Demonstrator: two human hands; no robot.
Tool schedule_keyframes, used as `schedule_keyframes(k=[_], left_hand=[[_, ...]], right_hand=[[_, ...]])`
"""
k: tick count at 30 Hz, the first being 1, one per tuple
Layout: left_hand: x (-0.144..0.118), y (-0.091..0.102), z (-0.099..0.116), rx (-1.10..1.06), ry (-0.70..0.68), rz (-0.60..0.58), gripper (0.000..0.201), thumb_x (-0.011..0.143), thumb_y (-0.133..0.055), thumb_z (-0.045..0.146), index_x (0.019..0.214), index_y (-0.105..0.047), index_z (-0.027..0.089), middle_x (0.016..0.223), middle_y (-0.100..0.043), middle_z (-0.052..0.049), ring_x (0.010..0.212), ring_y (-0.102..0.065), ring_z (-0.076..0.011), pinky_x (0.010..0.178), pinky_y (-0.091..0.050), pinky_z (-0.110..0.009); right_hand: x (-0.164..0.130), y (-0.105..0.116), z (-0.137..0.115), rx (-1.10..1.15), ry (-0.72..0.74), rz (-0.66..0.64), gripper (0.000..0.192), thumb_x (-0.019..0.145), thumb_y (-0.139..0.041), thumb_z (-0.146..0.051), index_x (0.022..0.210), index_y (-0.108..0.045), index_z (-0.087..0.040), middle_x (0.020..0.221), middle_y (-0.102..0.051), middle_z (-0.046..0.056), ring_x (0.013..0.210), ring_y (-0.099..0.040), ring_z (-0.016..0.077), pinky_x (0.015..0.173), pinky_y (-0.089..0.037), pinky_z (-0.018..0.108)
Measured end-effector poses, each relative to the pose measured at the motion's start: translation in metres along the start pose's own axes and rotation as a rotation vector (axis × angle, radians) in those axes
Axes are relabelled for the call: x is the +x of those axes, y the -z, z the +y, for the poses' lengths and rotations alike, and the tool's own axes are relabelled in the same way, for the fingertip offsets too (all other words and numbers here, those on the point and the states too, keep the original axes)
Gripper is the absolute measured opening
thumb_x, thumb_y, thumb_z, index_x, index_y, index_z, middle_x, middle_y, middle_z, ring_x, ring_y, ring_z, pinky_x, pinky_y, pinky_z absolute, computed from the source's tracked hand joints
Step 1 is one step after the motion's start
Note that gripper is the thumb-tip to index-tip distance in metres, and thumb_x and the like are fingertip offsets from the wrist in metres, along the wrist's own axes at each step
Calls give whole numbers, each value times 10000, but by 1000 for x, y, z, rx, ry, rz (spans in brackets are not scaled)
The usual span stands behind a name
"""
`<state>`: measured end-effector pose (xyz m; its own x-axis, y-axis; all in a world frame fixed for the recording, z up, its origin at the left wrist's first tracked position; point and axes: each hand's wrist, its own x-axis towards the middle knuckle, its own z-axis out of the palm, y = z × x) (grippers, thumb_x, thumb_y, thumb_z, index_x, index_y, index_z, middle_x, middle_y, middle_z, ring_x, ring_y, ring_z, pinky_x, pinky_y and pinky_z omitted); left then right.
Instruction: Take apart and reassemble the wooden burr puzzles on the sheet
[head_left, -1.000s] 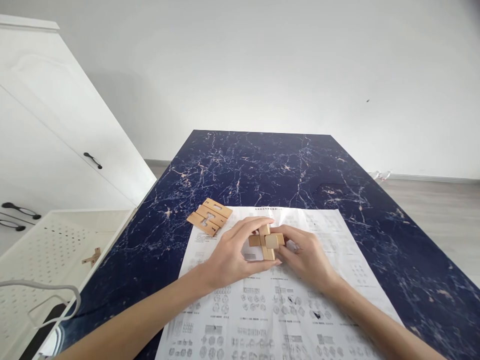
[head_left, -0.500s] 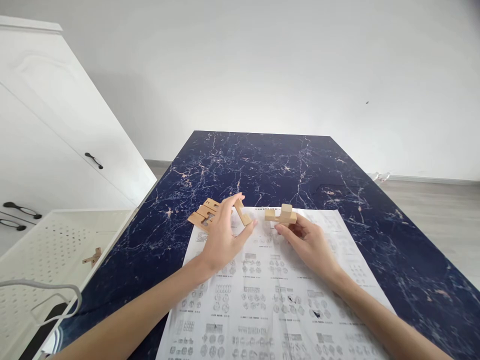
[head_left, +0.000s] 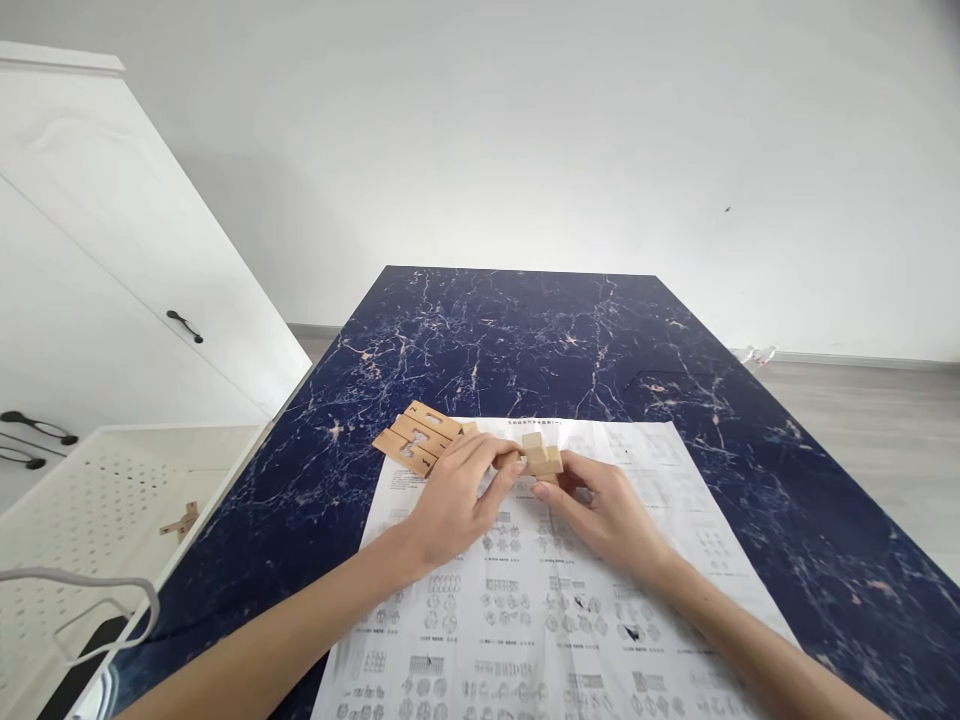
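Both my hands meet over the upper part of a printed sheet (head_left: 664, 545). My right hand (head_left: 611, 505) grips a group of pale wooden puzzle pieces (head_left: 541, 456) from the right, thumb in front and fingers behind. From the left, my left hand (head_left: 466, 492) pinches with its thumb and fingers at the left end of the group; its fingers hide most of the piece there. Behind the left hand lie flat wooden slats (head_left: 414, 437) with cut-out slots and numbers. A small wooden block (head_left: 469, 428) shows just beyond its knuckles.
A dark blue marbled table (head_left: 495, 340) lies under the sheet, with a white wall beyond. To the left are a white cabinet (head_left: 112, 260) and a perforated white tray (head_left: 97, 480) holding a crossed wooden piece (head_left: 182, 521) and a grey cable (head_left: 90, 573).
My hands have come together. The left moved right to the end of the wooden pieces, and the right shifted slightly left and nearer with them. More of the slats now shows.
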<state>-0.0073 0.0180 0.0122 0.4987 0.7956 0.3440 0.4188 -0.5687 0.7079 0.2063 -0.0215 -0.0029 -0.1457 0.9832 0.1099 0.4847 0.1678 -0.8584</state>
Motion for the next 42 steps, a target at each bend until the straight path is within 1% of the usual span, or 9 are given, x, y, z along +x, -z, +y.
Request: schedule_keyframes(k=[4, 10, 14, 18, 25, 33, 36, 38, 42], left_hand=[[0, -3, -2, 49, -43, 49, 220, 1114, -520, 365, 1008, -630, 206, 985, -718, -53, 961, -647, -236, 923, -497, -408], [2, 1, -4, -65, -100, 15, 166, 1111, -528, 290, 1064, -655, 194, 1007, -732, -38, 956, -656, -206, 899, -498, -350], [4, 4, -4, -119, -97, 21, 152, 1088, -568, 302, 1017, -649, 194, 994, -731, -36, 943, -659, -202, 879, -502, -332], [4, 4, -7, -126, -137, 22, 205, 1095, -549, 336, 989, -651, 193, 950, -719, -42, 905, -652, -201, 863, -507, -335], [2, 3, -10, -158, -58, -58, 248, 1087, -573, 406, 1258, -571, 227, 925, -746, -23, 929, -708, -215, 879, -533, -361], [-8, -5, -8, -21, -149, 49, 226, 1043, -633, 342, 1166, -472, 243, 922, -729, -14, 972, -740, -228, 951, -546, -416], [-6, -4, -8, 44, -82, 151, 193, 1030, -634, 326, 1077, -465, 246, 823, -713, 7, 996, -730, -241, 954, -525, -425], [-4, -2, -8, 53, -19, 206, 186, 1021, -630, 325, 1061, -465, 248, 791, -707, 19, 1008, -731, -245, 953, -517, -426], [0, 0, -7, 105, 13, 211, 217, 1018, -644, 328, 1096, -455, 255, 711, -688, 61, 905, -738, -236, 937, -515, -439]], right_hand=[[-1, 1, -1, -7, 30, 89, 378, 982, -669, -486, 743, -508, -242, 695, -571, 7, 636, -488, 169, 592, -375, 325], [2, 9, -2, 243, -23, -174, 339, 1036, -573, -523, 914, -663, -220, 748, -651, 25, 625, -512, 163, 585, -397, 312], [1, 4, -2, 47, 24, 80, 273, 996, -638, -471, 903, -667, -216, 769, -663, 31, 652, -539, 172, 604, -408, 311], [-1, 0, -2, -31, 52, 44, 282, 1018, -573, -444, 849, -612, -222, 693, -619, 4, 599, -524, 161, 572, -382, 295], [-3, -6, 1, -375, 91, 265, 293, 1013, -520, -412, 784, -485, -233, 598, -582, -26, 485, -439, 128, 549, -287, 276], [4, -7, 7, -564, -61, 173, 319, 1007, -523, -414, 747, -474, -235, 597, -615, 6, 493, -428, 156, 555, -225, 299], [4, -9, 2, -413, -8, 81, 327, 1041, -535, -459, 825, -595, -221, 668, -654, 19, 568, -524, 174, 594, -303, 313], [3, -9, -2, -250, 48, 7, 270, 1051, -552, -454, 1032, -676, -215, 739, -674, 18, 635, -568, 184, 639, -369, 322], [3, -6, -7, 156, 52, -87, 291, 1055, -571, -436, 1231, -654, -220, 853, -674, 29, 725, -581, 190, 672, -445, 334]])
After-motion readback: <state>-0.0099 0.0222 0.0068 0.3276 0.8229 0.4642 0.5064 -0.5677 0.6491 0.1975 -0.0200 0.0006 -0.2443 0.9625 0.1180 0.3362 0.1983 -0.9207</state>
